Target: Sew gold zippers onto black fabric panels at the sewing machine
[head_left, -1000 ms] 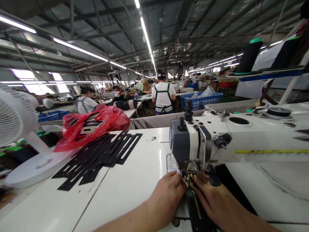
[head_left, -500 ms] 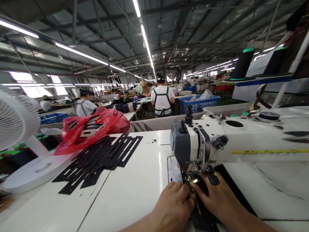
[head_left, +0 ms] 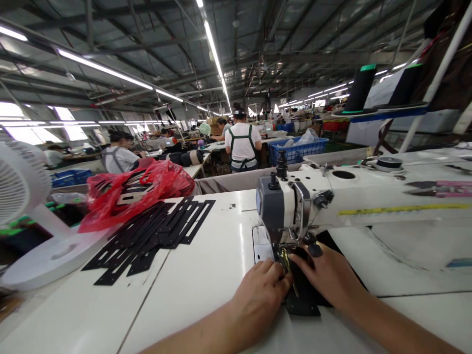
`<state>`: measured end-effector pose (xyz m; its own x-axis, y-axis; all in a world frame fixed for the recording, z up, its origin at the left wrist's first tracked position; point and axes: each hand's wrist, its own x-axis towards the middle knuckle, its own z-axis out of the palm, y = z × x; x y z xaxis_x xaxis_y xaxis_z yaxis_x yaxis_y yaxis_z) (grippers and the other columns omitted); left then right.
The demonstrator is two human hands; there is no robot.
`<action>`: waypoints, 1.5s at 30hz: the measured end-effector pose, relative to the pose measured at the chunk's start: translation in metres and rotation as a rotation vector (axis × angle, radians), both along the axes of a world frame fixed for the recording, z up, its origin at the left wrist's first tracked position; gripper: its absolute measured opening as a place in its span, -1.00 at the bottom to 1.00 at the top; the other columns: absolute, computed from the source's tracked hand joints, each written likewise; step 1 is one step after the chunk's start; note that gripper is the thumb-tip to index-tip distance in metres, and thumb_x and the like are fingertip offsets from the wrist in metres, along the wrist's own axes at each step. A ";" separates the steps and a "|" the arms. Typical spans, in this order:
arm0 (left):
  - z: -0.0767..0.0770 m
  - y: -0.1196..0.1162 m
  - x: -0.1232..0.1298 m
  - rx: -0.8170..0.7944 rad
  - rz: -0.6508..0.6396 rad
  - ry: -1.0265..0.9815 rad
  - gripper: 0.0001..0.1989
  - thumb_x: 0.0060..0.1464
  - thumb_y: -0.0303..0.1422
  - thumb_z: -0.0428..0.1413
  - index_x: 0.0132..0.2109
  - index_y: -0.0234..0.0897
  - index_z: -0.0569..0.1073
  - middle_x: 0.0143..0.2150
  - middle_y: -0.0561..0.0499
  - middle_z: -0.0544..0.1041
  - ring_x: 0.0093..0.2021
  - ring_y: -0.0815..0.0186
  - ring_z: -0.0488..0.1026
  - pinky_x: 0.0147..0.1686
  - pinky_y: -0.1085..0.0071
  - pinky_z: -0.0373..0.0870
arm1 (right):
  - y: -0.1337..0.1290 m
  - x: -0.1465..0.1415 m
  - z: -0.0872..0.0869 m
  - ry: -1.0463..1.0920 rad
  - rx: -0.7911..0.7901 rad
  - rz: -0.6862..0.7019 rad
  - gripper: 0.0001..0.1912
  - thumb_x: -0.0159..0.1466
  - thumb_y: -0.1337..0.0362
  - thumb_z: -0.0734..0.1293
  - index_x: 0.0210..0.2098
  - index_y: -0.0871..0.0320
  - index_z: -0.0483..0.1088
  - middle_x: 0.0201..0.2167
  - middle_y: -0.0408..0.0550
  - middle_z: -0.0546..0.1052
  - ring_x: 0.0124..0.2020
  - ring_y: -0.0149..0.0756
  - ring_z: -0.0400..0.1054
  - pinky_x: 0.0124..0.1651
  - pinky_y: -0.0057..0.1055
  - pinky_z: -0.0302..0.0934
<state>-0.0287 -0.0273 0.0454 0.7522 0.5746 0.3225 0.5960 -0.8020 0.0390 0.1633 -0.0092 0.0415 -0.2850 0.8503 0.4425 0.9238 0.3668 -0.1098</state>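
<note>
A white and grey sewing machine [head_left: 275, 209] stands over black material [head_left: 304, 300] with a gold zipper [head_left: 289, 268] running along it, just in front of the presser foot. My left hand [head_left: 260, 292] is closed at the left edge of the zipper, fingers curled onto the material. My right hand [head_left: 328, 273] lies on the black material right of the zipper, thumb stretched toward the zipper and the other fingers partly hidden behind a dark machine part. Whether it grips the material is unclear. Black slotted strips [head_left: 147, 236] lie in an overlapping pile left of the machine.
A red plastic bag [head_left: 140, 189] sits behind the strips, beside a white fan [head_left: 55, 250] at the left. Thread cones [head_left: 361, 91] stand on a rack at upper right. Pink-handled snips [head_left: 442, 188] rest on the machine. Beyond are a blue basket [head_left: 298, 150] and people.
The view has tilted and shifted, bringing the snips into fuller view. The zipper below the presser foot and the material's front end show more clearly. Both hands remain beside the zipper.
</note>
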 end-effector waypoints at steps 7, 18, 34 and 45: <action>0.004 -0.009 -0.011 -0.118 -0.104 -0.128 -0.75 0.12 -0.52 -0.03 -0.04 -0.36 0.36 -0.12 -0.08 0.46 -0.08 0.27 0.39 0.05 0.32 0.27 | -0.043 0.020 0.009 0.010 0.021 0.535 -0.69 0.27 0.35 0.15 -0.05 0.19 0.39 -0.07 0.00 0.48 -0.10 -0.24 0.38 -0.07 -0.33 0.27; 0.017 0.018 0.009 -0.411 0.386 -0.303 -0.78 0.00 -0.20 0.20 -0.39 -0.29 0.46 -0.46 0.07 0.52 -0.42 0.31 0.46 -0.44 0.49 0.30 | 0.019 0.007 0.061 0.268 -0.547 0.366 -0.77 0.18 0.27 0.21 -0.54 0.18 0.39 -0.56 -0.12 0.49 -0.49 -0.28 0.39 -0.44 -0.44 0.23; -0.037 -0.002 0.016 0.351 0.031 -0.259 -0.79 0.20 -0.50 -0.09 -0.33 -0.35 0.41 -0.35 -0.03 0.51 -0.38 0.32 0.49 -0.27 0.38 0.50 | -0.039 0.001 -0.024 -0.035 0.506 0.439 -0.57 0.21 0.55 0.02 -0.24 0.26 0.49 -0.19 -0.01 0.54 -0.18 -0.31 0.44 -0.19 -0.45 0.39; -0.022 0.013 0.015 0.305 0.015 -0.252 -0.79 0.21 -0.50 -0.08 -0.37 -0.33 0.39 -0.46 0.01 0.44 -0.50 0.31 0.43 -0.47 0.42 0.45 | -0.015 -0.001 -0.027 0.023 0.457 0.443 -0.58 0.20 0.57 0.04 -0.25 0.27 0.49 -0.21 -0.01 0.55 -0.20 -0.31 0.45 -0.16 -0.46 0.38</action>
